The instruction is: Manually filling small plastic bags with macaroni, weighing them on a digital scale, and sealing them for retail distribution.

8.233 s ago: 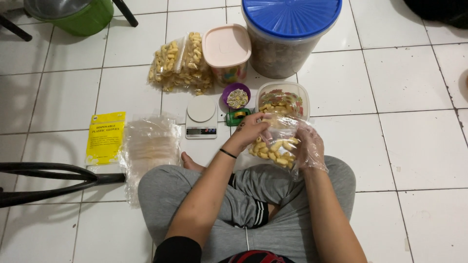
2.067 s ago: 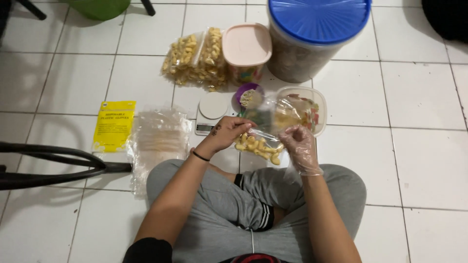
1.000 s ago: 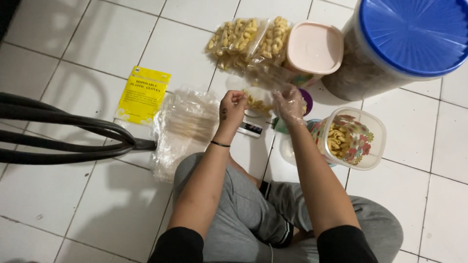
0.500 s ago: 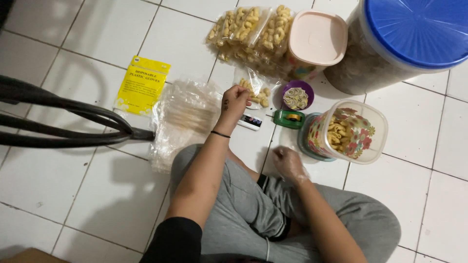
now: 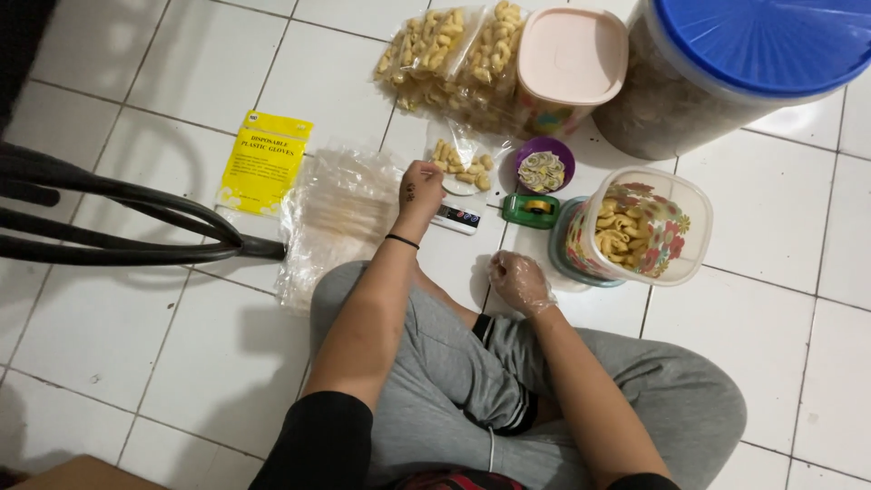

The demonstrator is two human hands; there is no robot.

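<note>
**Snack bag set on the scale, hands on a white tiled floor**

White floor tiles fill the view, with a person sitting cross-legged on them in grey trousers. At the top right stands a big tub with a blue lid, the largest thing here. Left of it is a pink-lidded container, and beside that lie filled bags of pale snacks. Near the right knee stands an open flowered container holding more of the snacks. On the left, a stack of clear empty bags lies next to a yellow glove packet, and dark curved chair legs cross the left edge.

The left hand is bare, with a black band at the wrist; its fingers rest on a small bag of snacks that lies on a kitchen scale. The right hand, in a thin clear glove, is loosely curled and holds nothing, low by the knee. Just past the scale sit a purple cup and a green tape dispenser.
</note>
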